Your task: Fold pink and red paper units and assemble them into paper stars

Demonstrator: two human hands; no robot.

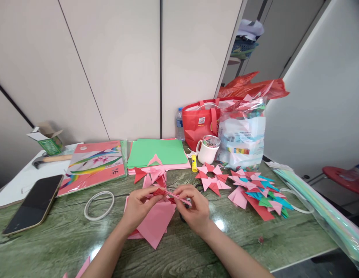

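My left hand and my right hand both pinch a folded pink and red paper piece held just above the green table. Loose pink paper sheets lie under my hands. Behind them stands a folded pink and red origami shape. A pink and red paper star lies to the right, beside a heap of folded pieces in pink, red, blue and green.
A green and pink paper stack, a coloured paper pack, a white ring and a phone lie left and behind. A glue stick, white mug, red bag, plastic bag and water bottle stand at the back.
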